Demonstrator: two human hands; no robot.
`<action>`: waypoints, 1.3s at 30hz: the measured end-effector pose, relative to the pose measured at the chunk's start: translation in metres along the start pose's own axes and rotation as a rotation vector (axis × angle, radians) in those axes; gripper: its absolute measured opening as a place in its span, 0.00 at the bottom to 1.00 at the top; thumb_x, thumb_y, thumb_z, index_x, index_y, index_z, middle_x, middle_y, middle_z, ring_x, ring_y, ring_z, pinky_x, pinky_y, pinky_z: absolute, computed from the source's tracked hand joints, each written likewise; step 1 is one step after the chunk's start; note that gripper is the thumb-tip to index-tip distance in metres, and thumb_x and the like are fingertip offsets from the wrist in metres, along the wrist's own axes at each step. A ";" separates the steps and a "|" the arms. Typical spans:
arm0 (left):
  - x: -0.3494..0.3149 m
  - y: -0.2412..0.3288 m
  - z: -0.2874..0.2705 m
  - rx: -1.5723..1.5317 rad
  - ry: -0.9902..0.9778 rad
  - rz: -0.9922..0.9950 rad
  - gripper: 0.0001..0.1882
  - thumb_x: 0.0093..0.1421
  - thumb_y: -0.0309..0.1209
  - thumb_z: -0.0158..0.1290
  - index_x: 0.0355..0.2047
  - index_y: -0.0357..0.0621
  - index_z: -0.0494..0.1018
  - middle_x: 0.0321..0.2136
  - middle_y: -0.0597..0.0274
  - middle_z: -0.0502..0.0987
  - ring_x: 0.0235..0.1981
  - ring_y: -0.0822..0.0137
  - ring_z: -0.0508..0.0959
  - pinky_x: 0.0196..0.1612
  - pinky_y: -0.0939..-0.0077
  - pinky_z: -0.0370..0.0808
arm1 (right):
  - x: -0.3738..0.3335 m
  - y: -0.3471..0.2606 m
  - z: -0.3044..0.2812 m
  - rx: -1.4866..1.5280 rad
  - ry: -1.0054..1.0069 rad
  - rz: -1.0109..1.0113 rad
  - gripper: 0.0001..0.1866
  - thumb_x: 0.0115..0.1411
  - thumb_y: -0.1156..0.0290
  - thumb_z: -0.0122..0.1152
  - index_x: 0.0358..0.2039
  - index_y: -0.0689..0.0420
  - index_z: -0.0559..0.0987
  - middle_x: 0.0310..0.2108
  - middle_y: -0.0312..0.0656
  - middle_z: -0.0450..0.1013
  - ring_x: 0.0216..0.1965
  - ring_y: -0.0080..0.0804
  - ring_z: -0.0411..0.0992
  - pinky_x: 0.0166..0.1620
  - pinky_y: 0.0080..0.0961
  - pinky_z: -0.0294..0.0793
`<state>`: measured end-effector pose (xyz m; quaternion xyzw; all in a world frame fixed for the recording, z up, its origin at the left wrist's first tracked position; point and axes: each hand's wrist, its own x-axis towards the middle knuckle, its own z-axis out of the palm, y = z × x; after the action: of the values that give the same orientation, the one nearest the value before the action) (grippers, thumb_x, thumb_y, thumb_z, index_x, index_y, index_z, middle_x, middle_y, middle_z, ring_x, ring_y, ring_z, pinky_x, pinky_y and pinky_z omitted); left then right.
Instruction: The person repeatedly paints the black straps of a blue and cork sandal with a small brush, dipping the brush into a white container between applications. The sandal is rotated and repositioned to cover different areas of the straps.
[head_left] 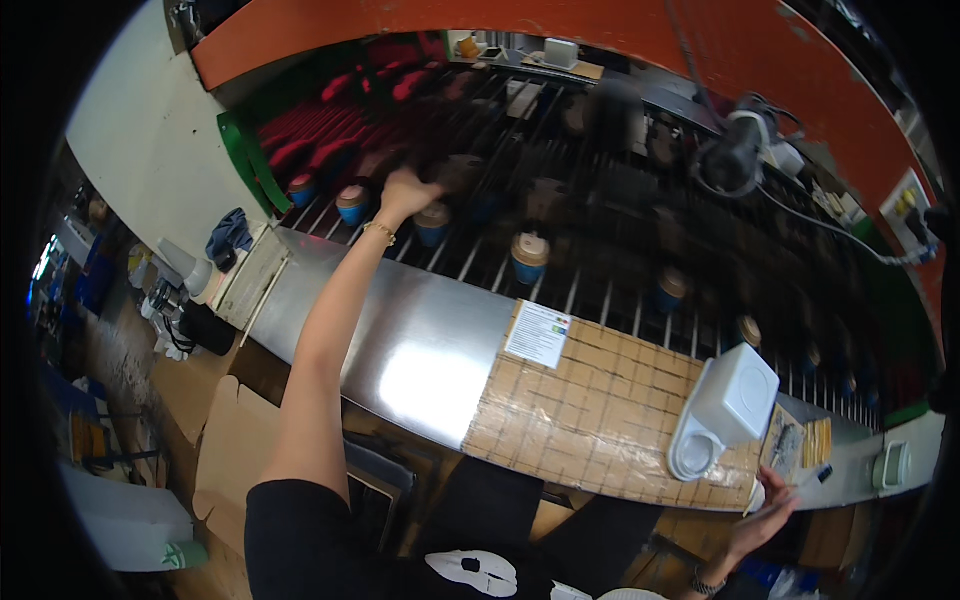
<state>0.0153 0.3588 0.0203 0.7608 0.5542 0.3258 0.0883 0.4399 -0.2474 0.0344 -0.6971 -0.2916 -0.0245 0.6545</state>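
A broad orange-red panel (pixel 580 16), scuffed in places, arches across the top of the view and bends down the right side. At the left stands a pale, smooth panel (pixel 140 140), with a green metal edge (pixel 245 160) near it and red light (pixel 340 95) glowing beyond. The worktop (pixel 400 350) shows bare shiny metal with a white glare. Further left, a worn floor (pixel 125 365) runs past brown cardboard (pixel 237 450) toward a dim, cluttered area with a bright light (pixel 45 258)

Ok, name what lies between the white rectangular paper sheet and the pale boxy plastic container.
Glossy brown board with dark grid lines lies between the sheet and the container, in the head view.
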 end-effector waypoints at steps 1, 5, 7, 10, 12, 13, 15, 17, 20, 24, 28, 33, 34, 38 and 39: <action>-0.006 0.022 0.013 0.065 -0.148 -0.079 0.62 0.43 0.49 0.68 0.74 0.50 0.47 0.61 0.39 0.71 0.61 0.45 0.72 0.63 0.57 0.70 | 0.001 0.003 0.001 -0.003 -0.037 -0.038 0.35 0.76 0.49 0.27 0.41 0.69 0.76 0.39 0.49 0.76 0.42 0.35 0.72 0.52 0.34 0.67; -0.009 0.020 0.023 0.178 -0.365 -0.330 0.71 0.33 0.46 0.75 0.74 0.52 0.45 0.64 0.38 0.66 0.65 0.46 0.68 0.65 0.62 0.69 | -0.012 -0.029 0.030 0.028 -0.165 -0.058 0.30 0.76 0.53 0.34 0.41 0.69 0.76 0.40 0.49 0.77 0.41 0.33 0.72 0.51 0.32 0.68; -0.003 0.026 0.000 0.138 -0.302 -0.368 0.72 0.29 0.43 0.77 0.73 0.45 0.48 0.63 0.39 0.68 0.64 0.48 0.69 0.65 0.62 0.69 | -0.017 -0.033 0.021 -0.025 -0.187 -0.098 0.20 0.75 0.62 0.45 0.42 0.68 0.78 0.38 0.44 0.77 0.38 0.31 0.72 0.48 0.29 0.69; 0.005 0.004 -0.054 -0.333 -0.158 -0.373 0.58 0.38 0.38 0.75 0.68 0.35 0.57 0.59 0.52 0.72 0.60 0.55 0.73 0.62 0.62 0.72 | -0.015 -0.026 0.001 -0.191 -0.237 -0.132 0.11 0.70 0.72 0.56 0.41 0.67 0.81 0.33 0.40 0.76 0.35 0.28 0.71 0.42 0.24 0.68; -0.048 0.059 -0.069 -1.001 -0.250 -0.386 0.44 0.52 0.37 0.69 0.65 0.36 0.60 0.58 0.56 0.72 0.58 0.54 0.74 0.60 0.56 0.73 | -0.014 -0.034 -0.018 -0.358 -0.224 -0.113 0.11 0.68 0.72 0.58 0.45 0.66 0.82 0.29 0.40 0.74 0.33 0.25 0.68 0.39 0.24 0.67; -0.079 0.059 -0.082 -1.363 -0.249 -0.271 0.39 0.59 0.41 0.65 0.65 0.37 0.62 0.58 0.55 0.72 0.58 0.52 0.74 0.59 0.51 0.73 | -0.013 -0.033 -0.021 -0.395 -0.239 -0.106 0.12 0.68 0.72 0.59 0.46 0.65 0.83 0.28 0.39 0.72 0.32 0.24 0.67 0.38 0.25 0.66; -0.166 0.145 -0.096 -1.499 -0.245 -0.342 0.40 0.63 0.54 0.58 0.67 0.43 0.61 0.61 0.52 0.69 0.62 0.44 0.70 0.58 0.39 0.72 | -0.016 -0.030 -0.015 -0.406 -0.193 0.024 0.11 0.66 0.72 0.61 0.45 0.62 0.84 0.25 0.40 0.71 0.29 0.25 0.67 0.35 0.26 0.65; -0.229 0.162 -0.108 -1.897 -0.564 -0.379 0.45 0.61 0.63 0.54 0.69 0.49 0.58 0.66 0.49 0.63 0.66 0.39 0.64 0.59 0.30 0.69 | -0.011 -0.030 -0.003 -0.443 -0.262 -0.189 0.10 0.63 0.72 0.64 0.43 0.59 0.85 0.25 0.42 0.72 0.28 0.29 0.69 0.32 0.27 0.63; -0.287 0.175 -0.110 -2.031 -0.837 -0.354 0.45 0.61 0.61 0.55 0.70 0.50 0.55 0.69 0.46 0.57 0.68 0.38 0.59 0.62 0.27 0.65 | -0.007 -0.034 0.008 -0.545 -0.293 -0.245 0.08 0.59 0.69 0.69 0.38 0.57 0.87 0.28 0.39 0.75 0.32 0.30 0.72 0.38 0.28 0.64; -0.326 0.152 -0.080 -2.187 -0.565 -0.428 0.38 0.51 0.32 0.57 0.63 0.34 0.62 0.59 0.41 0.70 0.59 0.43 0.72 0.59 0.43 0.74 | -0.004 -0.027 0.014 -0.612 -0.282 -0.419 0.06 0.57 0.67 0.71 0.34 0.53 0.88 0.28 0.34 0.77 0.31 0.29 0.73 0.39 0.29 0.59; -0.312 0.167 -0.091 -2.143 -0.608 0.007 0.41 0.44 0.28 0.56 0.62 0.33 0.62 0.57 0.42 0.71 0.58 0.44 0.73 0.60 0.46 0.73 | -0.003 -0.024 0.016 -0.726 -0.386 -0.460 0.05 0.57 0.66 0.71 0.32 0.52 0.88 0.25 0.33 0.74 0.29 0.29 0.70 0.38 0.29 0.59; -0.313 0.206 -0.118 -2.095 -0.406 -0.008 0.44 0.48 0.35 0.61 0.66 0.36 0.58 0.62 0.42 0.66 0.63 0.44 0.67 0.64 0.44 0.67 | -0.003 -0.027 0.021 -0.698 -0.323 -0.505 0.06 0.57 0.66 0.71 0.32 0.53 0.88 0.25 0.33 0.74 0.29 0.29 0.70 0.38 0.30 0.58; -0.315 0.215 -0.120 -2.064 -0.363 -0.021 0.45 0.49 0.36 0.62 0.66 0.36 0.58 0.63 0.42 0.65 0.64 0.44 0.66 0.65 0.44 0.65 | -0.003 -0.026 0.023 -0.709 -0.330 -0.525 0.06 0.57 0.66 0.71 0.32 0.53 0.88 0.24 0.33 0.74 0.29 0.29 0.70 0.38 0.30 0.59; -0.331 0.251 -0.120 -1.848 -0.166 -0.105 0.48 0.53 0.42 0.66 0.69 0.39 0.55 0.66 0.41 0.61 0.68 0.44 0.61 0.69 0.42 0.60 | -0.008 -0.023 0.016 -0.636 -0.357 -0.381 0.07 0.59 0.66 0.70 0.33 0.55 0.87 0.23 0.34 0.74 0.24 0.26 0.68 0.35 0.28 0.59; -0.339 0.261 -0.119 -1.751 -0.102 -0.130 0.49 0.53 0.43 0.67 0.70 0.39 0.55 0.67 0.41 0.60 0.69 0.44 0.60 0.70 0.42 0.59 | -0.011 -0.025 0.016 -0.592 -0.362 -0.305 0.08 0.60 0.66 0.69 0.33 0.56 0.87 0.22 0.34 0.74 0.23 0.24 0.67 0.34 0.27 0.59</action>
<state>0.0907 -0.0698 0.1068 0.4007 0.1429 0.5937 0.6831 0.4143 -0.2372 0.0502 -0.7977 -0.4833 -0.0816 0.3515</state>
